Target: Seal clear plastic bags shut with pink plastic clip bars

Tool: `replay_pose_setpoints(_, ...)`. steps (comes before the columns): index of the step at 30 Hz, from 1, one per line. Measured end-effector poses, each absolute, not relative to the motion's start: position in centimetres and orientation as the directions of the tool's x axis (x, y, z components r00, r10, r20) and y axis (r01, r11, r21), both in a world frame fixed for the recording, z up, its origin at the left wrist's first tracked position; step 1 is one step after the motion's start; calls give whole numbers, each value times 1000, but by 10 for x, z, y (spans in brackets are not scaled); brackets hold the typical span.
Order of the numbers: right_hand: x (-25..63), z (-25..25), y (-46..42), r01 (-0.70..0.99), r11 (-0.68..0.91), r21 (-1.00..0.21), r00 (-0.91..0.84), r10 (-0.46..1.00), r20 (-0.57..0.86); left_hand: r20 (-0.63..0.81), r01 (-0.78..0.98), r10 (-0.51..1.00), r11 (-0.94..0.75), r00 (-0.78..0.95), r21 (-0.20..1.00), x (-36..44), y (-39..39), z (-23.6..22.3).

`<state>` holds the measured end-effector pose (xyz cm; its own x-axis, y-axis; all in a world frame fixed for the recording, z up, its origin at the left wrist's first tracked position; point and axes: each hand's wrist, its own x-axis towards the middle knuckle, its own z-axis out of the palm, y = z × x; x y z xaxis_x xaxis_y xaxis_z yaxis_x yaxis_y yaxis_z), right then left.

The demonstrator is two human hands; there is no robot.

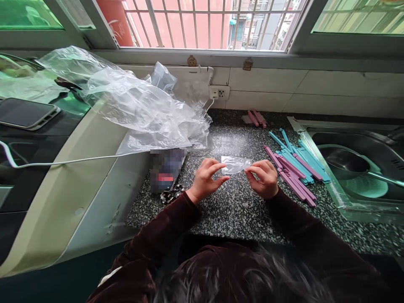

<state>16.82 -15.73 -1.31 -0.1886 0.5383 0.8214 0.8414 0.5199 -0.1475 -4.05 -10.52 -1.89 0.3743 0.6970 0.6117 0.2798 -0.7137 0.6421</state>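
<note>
Between my hands is a small clear plastic bag (234, 165), held just above the dark speckled countertop. My right hand (264, 179) pinches its right edge between thumb and forefinger. At the bag's left edge, my left hand (207, 179) has its thumb and forefinger spread apart. The forefinger tip is close to the plastic; I cannot tell whether it touches. Right of my right hand lie pink strips (292, 174) and teal strips (312, 162), long and slim like bag-sealing clips, in a loose pile.
Two or so more pink strips (257, 118) lie near the wall. A sink (334, 193) holding a pan (342, 160) is at the right. Large clear plastic bags (142, 109) drape over the left machine. A phone (168, 168) rests on the countertop (221, 214); a white cable (78, 160) crosses the left side.
</note>
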Motion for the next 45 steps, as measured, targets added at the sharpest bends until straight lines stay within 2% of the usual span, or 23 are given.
replay_pose_setpoints(3, 166, -12, -158, 831, 530, -169, -184, 549, 815, 652, 351, 618, -786, 439, 509, -39, -107, -22)
replay_pose_setpoints(6, 165, -12, -158, 819, 549, -166, -194, 538, 821, 690, 358, 584, -811, 428, 463, -39, -106, -24)
replay_pose_setpoints(13, 167, -11, -159, 798, 555, -236, -151, 563, 813, 662, 361, 652, -758, 370, 544, -43, -101, -22)
replay_pose_setpoints(21, 167, -8, -163, 785, 557, -271, -128, 575, 808, 655, 366, 681, -731, 329, 576, -45, -97, -25)
replay_pose_setpoints(31, 168, -7, -163, 767, 580, -275, -129, 559, 819, 655, 335, 650, -760, 385, 557, -42, -99, -23)
replay_pose_setpoints(39, 169, -6, -164, 756, 579, -306, -107, 570, 814, 711, 287, 581, -814, 397, 505, -42, -97, -24)
replay_pose_setpoints(45, 167, -2, -165, 754, 617, -225, -182, 525, 831, 738, 287, 549, -835, 393, 469, -42, -96, -26)
